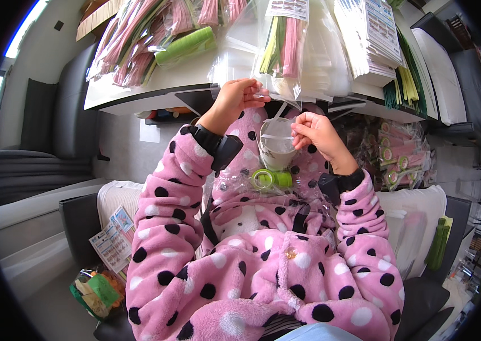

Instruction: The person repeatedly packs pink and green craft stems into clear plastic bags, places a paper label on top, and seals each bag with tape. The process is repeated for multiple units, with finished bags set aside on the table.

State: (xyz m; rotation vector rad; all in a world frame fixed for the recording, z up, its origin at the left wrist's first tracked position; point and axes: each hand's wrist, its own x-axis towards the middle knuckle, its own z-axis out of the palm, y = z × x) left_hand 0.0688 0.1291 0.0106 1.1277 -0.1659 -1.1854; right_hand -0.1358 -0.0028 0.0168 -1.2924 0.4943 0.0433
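A clear plastic bag (284, 55) lies at the table's front edge, holding pink, green and yellow chenille stems and a printed card. My left hand (247, 97) is at the bag's near end, fingers curled around thin clear film that is hard to make out. My right hand (315, 134) is beside a pale cup (277, 157), with thumb and forefinger pinched at a thin whitish strip (278, 137) that crosses the cup's mouth. Translucent scraps show inside the cup, which stands between my legs. Just below it, green tape rolls (272, 178) lie in clear film on my lap.
On the white table (108, 94) are bagged stems (138, 47), a green roll stack (186, 46) and a stack of printed cards (370, 38). Packed bags with tape rolls (402, 155) lie low at right. A printed sheet (110, 243) rests on the seat at left.
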